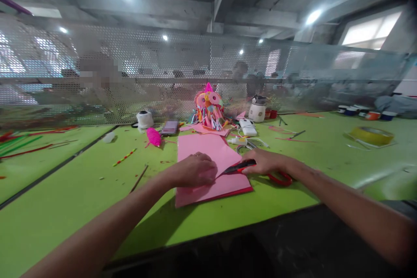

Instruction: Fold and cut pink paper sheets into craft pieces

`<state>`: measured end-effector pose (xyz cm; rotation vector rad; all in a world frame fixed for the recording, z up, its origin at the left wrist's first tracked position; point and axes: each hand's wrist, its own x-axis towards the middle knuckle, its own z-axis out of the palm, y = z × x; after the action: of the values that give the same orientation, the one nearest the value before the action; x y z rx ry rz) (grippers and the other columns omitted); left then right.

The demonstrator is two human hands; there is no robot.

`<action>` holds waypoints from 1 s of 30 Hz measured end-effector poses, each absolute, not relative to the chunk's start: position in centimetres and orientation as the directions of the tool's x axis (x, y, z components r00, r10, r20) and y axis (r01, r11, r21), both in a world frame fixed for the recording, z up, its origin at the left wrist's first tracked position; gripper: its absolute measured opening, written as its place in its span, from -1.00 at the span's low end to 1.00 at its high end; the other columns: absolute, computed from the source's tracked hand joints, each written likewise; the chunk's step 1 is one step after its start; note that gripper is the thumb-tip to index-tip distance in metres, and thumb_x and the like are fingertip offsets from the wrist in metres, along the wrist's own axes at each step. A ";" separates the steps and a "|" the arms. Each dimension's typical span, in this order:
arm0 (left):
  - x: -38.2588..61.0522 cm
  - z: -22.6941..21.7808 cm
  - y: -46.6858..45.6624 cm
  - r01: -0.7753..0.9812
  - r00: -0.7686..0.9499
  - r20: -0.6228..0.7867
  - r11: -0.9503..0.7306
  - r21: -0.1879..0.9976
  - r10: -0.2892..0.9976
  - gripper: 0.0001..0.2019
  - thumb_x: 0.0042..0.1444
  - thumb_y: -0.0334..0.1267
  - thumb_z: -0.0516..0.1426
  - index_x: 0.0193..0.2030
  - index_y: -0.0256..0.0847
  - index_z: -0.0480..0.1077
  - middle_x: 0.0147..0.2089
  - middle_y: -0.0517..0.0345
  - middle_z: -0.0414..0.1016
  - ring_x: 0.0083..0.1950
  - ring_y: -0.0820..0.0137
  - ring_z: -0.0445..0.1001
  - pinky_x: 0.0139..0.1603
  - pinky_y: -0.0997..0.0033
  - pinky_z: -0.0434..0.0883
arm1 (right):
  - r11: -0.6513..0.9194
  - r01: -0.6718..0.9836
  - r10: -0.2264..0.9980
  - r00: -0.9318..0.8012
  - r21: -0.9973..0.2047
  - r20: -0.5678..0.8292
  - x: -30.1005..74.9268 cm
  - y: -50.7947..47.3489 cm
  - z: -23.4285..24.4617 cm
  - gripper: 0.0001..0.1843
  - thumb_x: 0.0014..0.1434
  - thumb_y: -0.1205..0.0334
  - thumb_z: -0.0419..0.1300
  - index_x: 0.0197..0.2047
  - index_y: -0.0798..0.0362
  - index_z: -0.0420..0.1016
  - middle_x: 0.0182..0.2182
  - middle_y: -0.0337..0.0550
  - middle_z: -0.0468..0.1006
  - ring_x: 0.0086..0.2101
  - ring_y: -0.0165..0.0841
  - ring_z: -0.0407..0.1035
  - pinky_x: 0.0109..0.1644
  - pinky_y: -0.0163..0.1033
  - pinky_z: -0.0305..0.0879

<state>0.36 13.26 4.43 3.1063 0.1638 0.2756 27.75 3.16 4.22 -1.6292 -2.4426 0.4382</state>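
Observation:
A pink sheet of paper point(208, 147) lies in front of me on the green table, with a darker red layer showing along its lower right edge. My left hand point(194, 169) rests palm down on the sheet, fingers close together and lying on it. In my right hand point(263, 161), at the sheet's right edge, is a pair of scissors point(239, 167) with black blades and red handles. The blades point left across the paper toward my left fingertips. Whether the blades are parted is too small to tell.
Behind the paper stands an owl-like figure with paper fringes point(209, 106). Near it are a white bottle point(257, 109), a white power bank point(248, 127), cables and magenta yarn point(153, 137). A roll of yellow tape point(371, 136) lies right. A perforated screen point(156, 74) runs along the back.

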 end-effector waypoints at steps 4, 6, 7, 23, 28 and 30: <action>-0.5 3.2 12.9 0.198 0.961 0.188 -0.979 0.048 0.204 -0.58 0.22 0.09 0.03 -0.01 -0.19 0.41 0.08 -0.07 0.44 0.11 0.16 0.36 0.11 0.15 0.32 | 0.394 0.854 0.911 -0.411 -0.341 0.025 27.8 3.0 3.7 -0.70 0.15 0.07 0.18 -0.25 0.14 0.56 -0.41 -0.14 0.50 -0.42 -0.38 0.29 -0.35 -0.32 0.11; -0.9 2.4 12.8 0.219 0.947 0.227 -0.974 0.060 0.227 -0.57 0.26 0.08 -0.01 0.03 -0.20 0.39 0.10 -0.07 0.42 0.14 0.18 0.33 0.15 0.16 0.31 | 0.404 0.847 0.908 -0.418 -0.346 0.036 27.9 3.0 3.5 -0.71 0.15 0.08 0.18 -0.24 0.14 0.56 -0.41 -0.15 0.49 -0.43 -0.39 0.28 -0.35 -0.32 0.10; -1.1 2.0 12.7 0.221 0.943 0.241 -0.973 0.062 0.229 -0.58 0.28 0.06 -0.03 0.05 -0.19 0.37 0.10 -0.07 0.41 0.16 0.19 0.32 0.17 0.16 0.29 | 0.404 0.846 0.908 -0.418 -0.347 0.038 28.0 3.0 3.5 -0.71 0.15 0.08 0.18 -0.25 0.14 0.56 -0.42 -0.15 0.49 -0.43 -0.39 0.28 -0.35 -0.32 0.10; -1.5 0.6 12.9 0.270 0.929 0.253 -0.962 0.029 0.269 -0.53 0.32 0.02 -0.10 0.24 -0.13 0.28 0.22 -0.03 0.32 0.25 0.22 0.23 0.26 0.14 0.20 | 0.337 0.915 0.941 -0.333 -0.222 0.054 27.5 2.6 2.0 -0.64 0.14 -0.04 0.17 -0.17 0.09 0.50 -0.37 -0.08 0.53 -0.43 -0.34 0.30 -0.39 -0.32 0.03; -1.6 0.3 13.1 0.279 0.923 0.267 -0.960 0.027 0.276 -0.57 0.36 -0.08 -0.15 0.24 -0.10 0.29 0.23 0.02 0.34 0.24 0.25 0.24 0.26 0.15 0.19 | 0.340 0.903 0.940 -0.331 -0.263 0.078 27.6 1.7 2.0 -0.67 0.15 -0.01 0.18 -0.18 0.08 0.50 -0.34 -0.06 0.55 -0.38 -0.31 0.35 -0.36 -0.31 0.06; -1.5 0.3 13.2 0.291 0.919 0.270 -0.956 0.030 0.288 -0.58 0.36 -0.09 -0.15 0.23 -0.09 0.31 0.22 0.04 0.35 0.23 0.25 0.26 0.26 0.15 0.19 | 0.332 0.905 0.943 -0.322 -0.265 0.081 27.3 1.5 2.1 -0.67 0.16 0.00 0.17 -0.18 0.08 0.50 -0.34 -0.06 0.55 -0.38 -0.31 0.35 -0.36 -0.31 0.06</action>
<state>-1.53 13.19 0.27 3.0881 0.4655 0.4323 27.34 1.54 2.09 -1.6792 -2.3753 0.2512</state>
